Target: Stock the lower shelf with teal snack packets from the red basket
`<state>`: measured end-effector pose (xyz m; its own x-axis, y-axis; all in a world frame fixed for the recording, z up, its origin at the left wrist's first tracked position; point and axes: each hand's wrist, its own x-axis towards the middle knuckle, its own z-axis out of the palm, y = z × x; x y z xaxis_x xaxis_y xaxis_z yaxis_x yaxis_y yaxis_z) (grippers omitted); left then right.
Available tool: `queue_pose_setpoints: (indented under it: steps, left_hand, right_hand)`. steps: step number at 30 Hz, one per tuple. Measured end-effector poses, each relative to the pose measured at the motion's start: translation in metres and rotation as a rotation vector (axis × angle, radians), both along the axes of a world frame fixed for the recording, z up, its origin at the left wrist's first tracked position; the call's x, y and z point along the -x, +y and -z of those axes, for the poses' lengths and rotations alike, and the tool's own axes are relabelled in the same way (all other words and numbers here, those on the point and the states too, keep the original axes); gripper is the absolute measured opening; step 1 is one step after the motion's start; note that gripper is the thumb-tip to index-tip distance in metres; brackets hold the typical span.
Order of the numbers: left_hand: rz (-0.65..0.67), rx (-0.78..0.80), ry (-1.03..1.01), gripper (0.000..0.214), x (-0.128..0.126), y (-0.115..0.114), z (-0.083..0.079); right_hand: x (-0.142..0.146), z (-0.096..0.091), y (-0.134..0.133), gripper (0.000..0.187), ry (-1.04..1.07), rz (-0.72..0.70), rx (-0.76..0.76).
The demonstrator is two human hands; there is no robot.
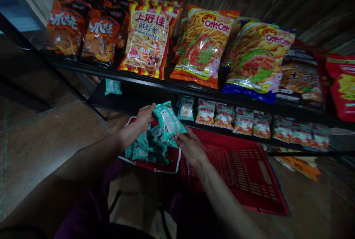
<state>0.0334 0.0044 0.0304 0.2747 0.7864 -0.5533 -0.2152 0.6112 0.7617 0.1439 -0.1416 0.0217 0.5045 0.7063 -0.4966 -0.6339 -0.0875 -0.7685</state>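
Both hands hold one small teal snack packet (168,121) just above a red shopping basket (244,174) on the floor. My left hand (144,117) grips the packet's upper left corner, fingers closed. My right hand (190,145) is closed on its lower right edge. Under the packet, several more teal packets (144,148) lie piled in the basket's left end. The packet is tilted, its printed back facing me.
A black shelf unit (155,83) stands ahead. Its upper shelf carries large snack bags (203,46); the lower shelf has a teal packet (112,86) at left, another (185,107) in the middle and a row of small red-white packets (224,116). Tiled floor lies at left.
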Motion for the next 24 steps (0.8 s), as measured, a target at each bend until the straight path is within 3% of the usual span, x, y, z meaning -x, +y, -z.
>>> queue_pose_setpoints:
  steps: [4, 15, 21, 24]
  left_hand:
    - [0.009, 0.022, 0.017, 0.027, 0.000, 0.001, 0.003]
    - [0.266, 0.143, -0.088, 0.029, 0.000, -0.001, 0.005]
    - [0.252, 0.132, -0.098, 0.026, 0.000, -0.004, 0.010]
    - [0.232, 0.127, -0.098, 0.023, 0.000, -0.005, 0.011]
  right_hand:
    - [-0.001, 0.005, 0.001, 0.039, -0.012, 0.007, 0.012]
    - [-0.003, 0.002, 0.006, 0.031, -0.049, 0.107, 0.027]
    - [-0.001, 0.003, 0.005, 0.035, -0.041, 0.122, 0.059]
    - [-0.002, 0.003, 0.004, 0.034, 0.015, 0.061, 0.112]
